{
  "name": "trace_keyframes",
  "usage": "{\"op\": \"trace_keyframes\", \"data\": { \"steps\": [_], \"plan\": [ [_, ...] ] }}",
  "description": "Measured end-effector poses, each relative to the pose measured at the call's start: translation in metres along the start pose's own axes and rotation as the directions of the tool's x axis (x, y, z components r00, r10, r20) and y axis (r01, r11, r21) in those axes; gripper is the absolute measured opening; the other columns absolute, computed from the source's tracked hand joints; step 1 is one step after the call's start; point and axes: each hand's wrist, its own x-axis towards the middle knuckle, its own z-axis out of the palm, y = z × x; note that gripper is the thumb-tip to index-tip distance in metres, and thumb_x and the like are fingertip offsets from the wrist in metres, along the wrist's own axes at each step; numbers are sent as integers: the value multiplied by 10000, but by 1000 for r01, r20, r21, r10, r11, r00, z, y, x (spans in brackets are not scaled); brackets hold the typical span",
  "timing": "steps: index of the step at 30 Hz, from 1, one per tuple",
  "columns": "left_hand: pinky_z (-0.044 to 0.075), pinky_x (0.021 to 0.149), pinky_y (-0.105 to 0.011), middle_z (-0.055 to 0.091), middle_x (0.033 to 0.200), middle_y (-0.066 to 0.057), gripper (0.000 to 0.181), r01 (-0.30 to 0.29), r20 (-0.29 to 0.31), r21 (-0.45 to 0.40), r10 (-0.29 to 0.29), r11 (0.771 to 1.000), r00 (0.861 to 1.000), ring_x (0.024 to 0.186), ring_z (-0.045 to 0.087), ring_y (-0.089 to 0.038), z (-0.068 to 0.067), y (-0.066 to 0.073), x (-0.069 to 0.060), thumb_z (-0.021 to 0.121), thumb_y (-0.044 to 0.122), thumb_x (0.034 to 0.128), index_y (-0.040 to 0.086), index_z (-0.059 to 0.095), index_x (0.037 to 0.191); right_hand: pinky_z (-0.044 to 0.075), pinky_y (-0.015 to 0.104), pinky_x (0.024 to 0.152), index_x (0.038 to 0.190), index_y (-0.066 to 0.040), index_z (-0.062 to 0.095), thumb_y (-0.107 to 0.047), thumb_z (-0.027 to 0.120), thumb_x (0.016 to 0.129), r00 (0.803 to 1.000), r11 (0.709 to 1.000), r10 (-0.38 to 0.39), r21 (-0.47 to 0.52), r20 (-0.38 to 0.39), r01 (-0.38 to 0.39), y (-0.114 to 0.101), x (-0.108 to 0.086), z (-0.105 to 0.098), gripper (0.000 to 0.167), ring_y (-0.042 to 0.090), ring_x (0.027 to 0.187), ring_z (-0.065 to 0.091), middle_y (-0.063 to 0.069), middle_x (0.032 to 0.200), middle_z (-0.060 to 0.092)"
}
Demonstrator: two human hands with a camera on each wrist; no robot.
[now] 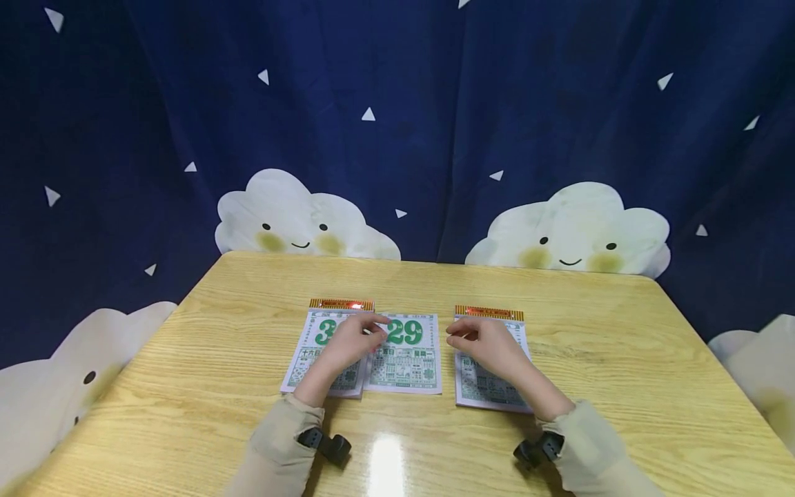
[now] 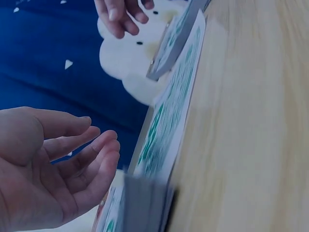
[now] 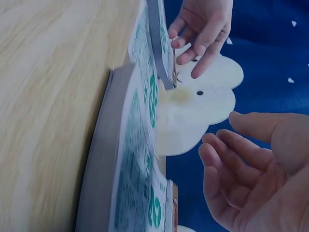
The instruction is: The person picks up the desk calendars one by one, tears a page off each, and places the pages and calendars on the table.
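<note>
One loose sheet point(image 1: 404, 366) is already lying between your left hand point(image 1: 350, 342) and right hand point(image 1: 491, 345), which are hovering apart, gripping nothing; beneath, left pad point(image 1: 307, 350) and right pad point(image 1: 484, 390) are holding more pages.

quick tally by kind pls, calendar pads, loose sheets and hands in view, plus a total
Calendar pads: 2
Loose sheet showing 29: 1
Hands: 2
Total: 5
</note>
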Motion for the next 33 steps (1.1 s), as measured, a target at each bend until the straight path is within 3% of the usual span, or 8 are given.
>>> {"op": "trace_keyframes", "data": {
  "steps": [5, 12, 17, 22, 27, 33],
  "plan": [
    [513, 626, -383, 617, 884, -174, 324, 18, 88, -50, -14, 999, 996, 696, 596, -303, 15, 8, 4, 556, 81, 868, 24, 578, 1185, 487, 274, 660, 1052, -84, 669, -198, 633, 841, 999, 999, 45, 5, -31, -44, 12, -3, -10, 242, 148, 822, 600, 35, 976, 660],
    [502, 576, -334, 602, 840, -132, 314, 49, 149, -68, -38, 996, 988, 619, 586, -213, 39, 16, 13, 576, 90, 863, 13, 586, 1167, 462, 282, 614, 1096, -42, 643, -184, 610, 860, 996, 997, 78, -3, -49, -79, 25, -8, -25, 277, 177, 809, 590, 70, 958, 660],
    [511, 574, -331, 617, 834, -165, 302, 64, 147, -91, -50, 994, 988, 621, 608, -239, 55, 24, 16, 579, 80, 858, 3, 598, 1150, 436, 274, 593, 1079, -28, 651, -178, 605, 857, 990, 991, 120, -51, -74, -124, 32, -12, -33, 272, 178, 783, 575, 84, 925, 660],
    [531, 564, -299, 612, 807, -112, 305, 95, 157, -98, -79, 991, 984, 628, 617, -198, 71, 30, 18, 585, 97, 853, -11, 601, 1138, 430, 277, 603, 1071, -31, 649, -199, 609, 848, 978, 978, 187, -73, -91, -194, 44, -16, -38, 282, 199, 805, 561, 83, 901, 644],
    [525, 531, -264, 615, 792, -90, 333, 125, 168, -70, -112, 990, 979, 587, 599, -164, 84, 37, 20, 596, 99, 840, -22, 587, 1150, 431, 285, 622, 1089, -18, 626, -206, 609, 844, 970, 967, 221, -108, -104, -232, 56, -22, -45, 310, 225, 831, 566, 99, 905, 639],
    [515, 531, -253, 638, 859, -81, 383, 172, 159, -14, -168, 985, 973, 590, 605, -162, 97, 42, 23, 635, 117, 819, -37, 574, 1164, 408, 283, 579, 1182, 57, 537, -209, 613, 830, 958, 948, 263, -151, -118, -279, 64, -27, -50, 447, 192, 732, 553, 120, 899, 632]
  ]
}}
